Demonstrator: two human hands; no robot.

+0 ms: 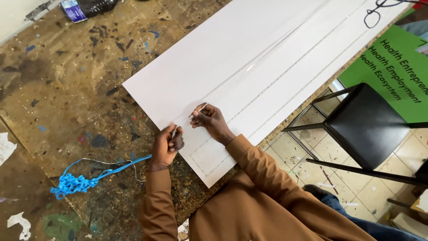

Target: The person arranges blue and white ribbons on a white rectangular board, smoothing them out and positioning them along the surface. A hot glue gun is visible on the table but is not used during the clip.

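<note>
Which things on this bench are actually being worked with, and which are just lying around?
In use:
left hand
right hand
thin strip pinched between the hands
white sheet

Lying about:
blue ribbon
black stool
green poster
dark bottle

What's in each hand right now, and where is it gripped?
Both hands, left hand and right hand, pinch a thin silvery strip over the white sheet, one near each end.

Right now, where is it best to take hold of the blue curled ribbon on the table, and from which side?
Probably the straight tail of the blue ribbon, from above. It lies flat and single on the paint-stained table, just beside the left hand, so two fingers can pinch it. The curled bunch at the far left end is loose and tangled, so a grip there would likely slip.
</note>
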